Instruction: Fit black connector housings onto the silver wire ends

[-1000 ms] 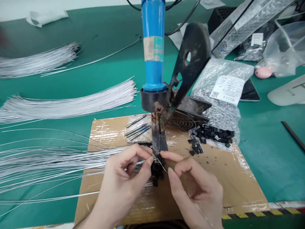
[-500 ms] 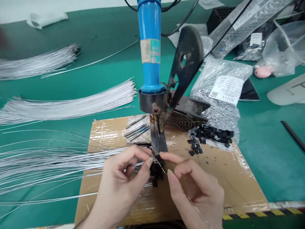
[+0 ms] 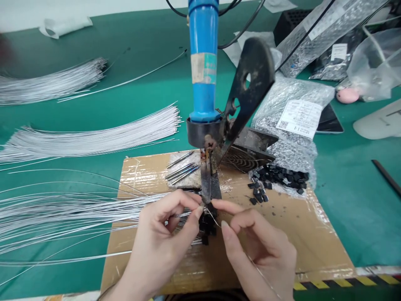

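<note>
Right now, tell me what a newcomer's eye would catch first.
Probably the upright, bright blue cylindrical tool handle at top centre, beside a slanted black metal bracket. Just below, the bare left hand and right hand sit close to its dark metal tip, a thin silvery wire between them. Curved bundles of thin white wires lie on the green tabletop at left.

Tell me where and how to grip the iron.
Probably best by the blue handle, above the black ring, from the left: it stands nearly upright, thick and straight, that side is open, while a black plate slants up on the right. Avoid the metal tip below.
</note>
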Available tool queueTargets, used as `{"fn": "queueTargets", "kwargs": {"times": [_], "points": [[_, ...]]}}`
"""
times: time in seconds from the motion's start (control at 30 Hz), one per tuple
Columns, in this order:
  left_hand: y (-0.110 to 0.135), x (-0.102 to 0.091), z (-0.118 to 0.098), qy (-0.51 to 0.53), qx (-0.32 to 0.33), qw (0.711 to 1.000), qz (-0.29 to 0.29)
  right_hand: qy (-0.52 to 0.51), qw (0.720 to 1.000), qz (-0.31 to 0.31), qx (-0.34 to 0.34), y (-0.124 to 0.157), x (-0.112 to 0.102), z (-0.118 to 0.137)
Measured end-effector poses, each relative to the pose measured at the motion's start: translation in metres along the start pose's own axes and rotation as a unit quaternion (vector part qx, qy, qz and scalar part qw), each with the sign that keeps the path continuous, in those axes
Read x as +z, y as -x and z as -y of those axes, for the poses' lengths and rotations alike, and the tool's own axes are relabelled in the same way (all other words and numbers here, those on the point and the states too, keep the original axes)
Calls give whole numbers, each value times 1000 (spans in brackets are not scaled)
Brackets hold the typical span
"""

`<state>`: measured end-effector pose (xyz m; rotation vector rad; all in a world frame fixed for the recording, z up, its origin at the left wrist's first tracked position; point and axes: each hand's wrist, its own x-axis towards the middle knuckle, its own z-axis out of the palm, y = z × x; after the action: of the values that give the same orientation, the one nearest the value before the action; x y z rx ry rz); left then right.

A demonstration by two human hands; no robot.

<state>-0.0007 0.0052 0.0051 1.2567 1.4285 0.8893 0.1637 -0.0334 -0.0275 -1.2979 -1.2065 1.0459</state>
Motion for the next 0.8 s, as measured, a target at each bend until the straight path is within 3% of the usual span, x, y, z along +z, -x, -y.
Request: {"fn": "queueTargets", "kwargs": {"times": [0.8], "points": [[-1, 0, 1, 6, -5, 1000, 2, -9, 1000, -9, 3, -1, 1, 1]]}}
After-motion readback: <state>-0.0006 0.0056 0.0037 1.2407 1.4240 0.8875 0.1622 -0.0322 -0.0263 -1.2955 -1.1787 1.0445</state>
